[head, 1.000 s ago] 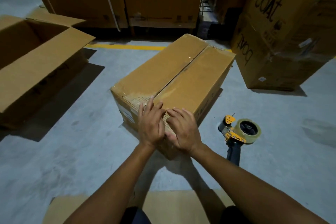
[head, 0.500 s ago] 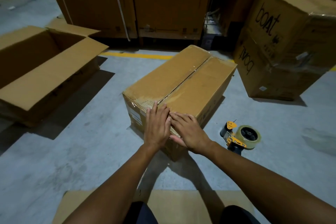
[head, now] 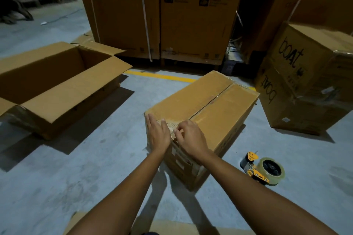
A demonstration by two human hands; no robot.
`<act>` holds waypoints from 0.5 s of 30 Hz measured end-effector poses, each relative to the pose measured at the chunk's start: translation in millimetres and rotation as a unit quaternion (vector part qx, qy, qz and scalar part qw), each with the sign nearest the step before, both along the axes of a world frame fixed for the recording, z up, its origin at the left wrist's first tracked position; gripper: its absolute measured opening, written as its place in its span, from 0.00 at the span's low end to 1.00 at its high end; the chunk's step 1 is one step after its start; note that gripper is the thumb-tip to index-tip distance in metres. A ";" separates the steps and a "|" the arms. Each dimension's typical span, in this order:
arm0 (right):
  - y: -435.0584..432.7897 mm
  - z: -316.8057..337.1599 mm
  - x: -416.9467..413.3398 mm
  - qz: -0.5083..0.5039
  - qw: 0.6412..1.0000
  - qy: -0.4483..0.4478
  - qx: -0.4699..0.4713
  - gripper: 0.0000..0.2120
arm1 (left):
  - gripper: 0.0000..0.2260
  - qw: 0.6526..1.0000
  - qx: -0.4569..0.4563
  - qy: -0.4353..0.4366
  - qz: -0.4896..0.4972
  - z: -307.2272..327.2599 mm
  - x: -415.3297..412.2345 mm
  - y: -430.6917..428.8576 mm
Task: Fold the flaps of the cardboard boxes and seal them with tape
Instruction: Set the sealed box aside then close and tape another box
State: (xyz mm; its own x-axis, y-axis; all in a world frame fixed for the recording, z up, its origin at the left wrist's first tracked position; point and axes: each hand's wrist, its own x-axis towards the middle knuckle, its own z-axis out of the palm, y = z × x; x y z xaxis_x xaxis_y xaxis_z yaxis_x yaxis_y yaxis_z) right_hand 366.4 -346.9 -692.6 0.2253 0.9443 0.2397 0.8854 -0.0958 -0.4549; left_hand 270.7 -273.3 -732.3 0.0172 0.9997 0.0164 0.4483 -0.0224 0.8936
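**Both hands at the near end of the closed box**

The left hand (head: pixel 158 133) has a wide grip: its fingers are straight and together, and they lie flat against the near top edge of the closed box (head: pixel 219 120), holding nothing. The right hand (head: pixel 192 137) is just beside it, with the fingers bent and their tips on the clear tape (head: pixel 170 126) that wrinkles over this same edge. If this grip pinches the tape or only presses on it, I cannot tell. The two hands are almost touching each other.

The closed box stands on the grey floor (head: pixel 95 158), in the middle and turned at an angle. Its two top flaps are folded down and meet in a dark seam along its length.

To the right of the box, near but apart from it, a tape dispenser (head: pixel 264 171) with a yellow frame and a roll of clear tape lies on the floor. On the left, well apart, an open box (head: pixel 63 89) rests with its flaps spread out.

Further back, a yellow line (head: pixel 160 76) runs across the floor in front of tall cartons (head: pixel 162 21). On the right, two boxes marked "boat" (head: pixel 298 74) are stacked, the upper one tilted. A flat cardboard (head: pixel 172 228) lies at the bottom edge, under the arms.
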 end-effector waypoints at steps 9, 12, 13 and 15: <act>36.4 -40.5 -20.0 0.031 0.991 -0.105 -0.073 0.20 | 0.29 0.998 -0.031 -0.018 0.048 -15.4 19.1 53.4; 38.0 -44.8 -20.5 0.042 0.983 -0.163 -0.075 0.22 | 0.30 0.998 -0.007 -0.064 0.026 -29.7 14.1 60.6; 38.1 -45.5 -21.9 0.046 0.978 -0.189 -0.078 0.21 | 0.31 0.997 -0.002 -0.078 0.021 -33.1 11.3 62.6; 37.8 -44.1 -25.7 0.044 0.970 -0.221 -0.091 0.21 | 0.30 0.994 0.004 -0.102 0.026 -34.3 9.1 63.4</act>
